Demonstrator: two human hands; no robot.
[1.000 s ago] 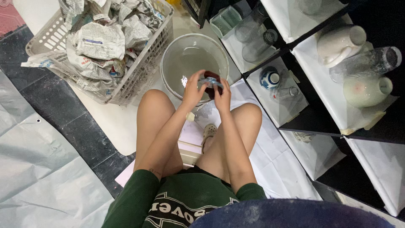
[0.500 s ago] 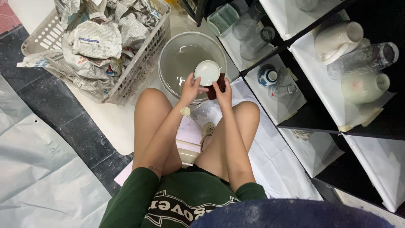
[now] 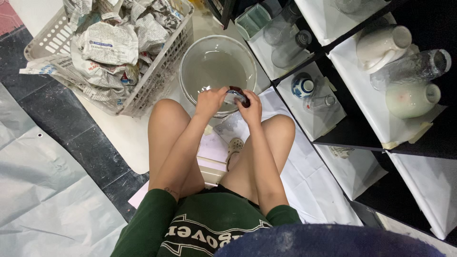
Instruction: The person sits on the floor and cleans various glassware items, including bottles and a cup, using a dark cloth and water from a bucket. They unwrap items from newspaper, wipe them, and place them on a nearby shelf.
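I sit over a round grey basin (image 3: 193,59) holding cloudy water. My left hand (image 3: 209,101) and my right hand (image 3: 249,108) meet at its near rim and together grip a small dark brown bowl (image 3: 235,94) with a pale inside. The bowl is tilted on its side between my fingers, which hide most of it. My bare knees spread to either side below the hands.
A white plastic basket (image 3: 157,81) full of crumpled newspaper stands left of the basin. Black shelves on the right hold a blue-and-white cup (image 3: 303,85), clear glasses, a white jug (image 3: 381,45) and a pale vase (image 3: 412,100). A grey sheet (image 3: 43,190) covers the floor at left.
The bowl showed its pale round inside half a second ago; now it is turned edge-on and lower, at the basin's near rim. Both hands have stayed on it.
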